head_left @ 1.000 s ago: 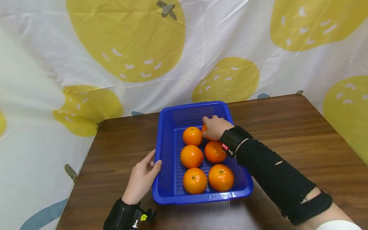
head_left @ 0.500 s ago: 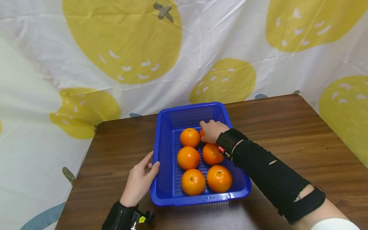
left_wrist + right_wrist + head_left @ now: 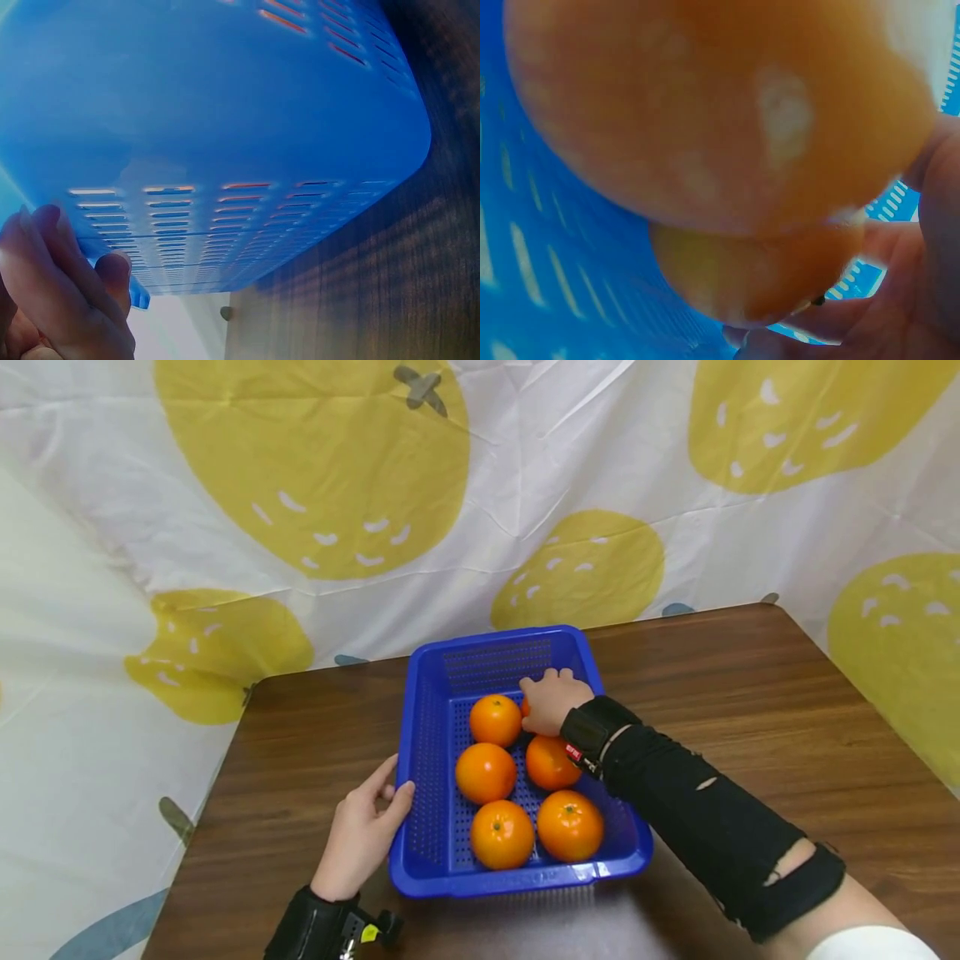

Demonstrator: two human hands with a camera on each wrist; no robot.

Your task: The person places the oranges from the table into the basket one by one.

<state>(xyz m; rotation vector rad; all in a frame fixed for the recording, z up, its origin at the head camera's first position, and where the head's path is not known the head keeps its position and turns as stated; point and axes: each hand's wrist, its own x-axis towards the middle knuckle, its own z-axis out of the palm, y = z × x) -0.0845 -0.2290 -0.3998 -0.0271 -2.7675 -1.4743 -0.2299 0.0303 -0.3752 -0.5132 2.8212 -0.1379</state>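
Observation:
A blue perforated plastic basket [image 3: 408,735] stands on the table with several oranges inside, in two rough rows. My left hand [image 3: 363,835] holds its left rim, thumb on top and fingers curled on the outside; the left wrist view shows these fingers [image 3: 67,277] by the slotted outer wall. Inside the basket at the back right, my right hand [image 3: 557,700] grips an orange [image 3: 750,274], mostly covered by the hand in the head view. Another orange [image 3: 552,763] lies just in front of it, and one [image 3: 495,720] sits to its left.
Nearer in the basket are a middle-left orange [image 3: 486,773] and two front oranges, left [image 3: 502,834] and right [image 3: 570,826]. The brown wooden table [image 3: 720,693] meets a white cloth with yellow fruit prints [image 3: 577,568] behind.
My right hand has shifted slightly nearer with the orange in its grip. The middle-left orange has edged a little left. My left hand stays on the rim; the head view drifted slightly.

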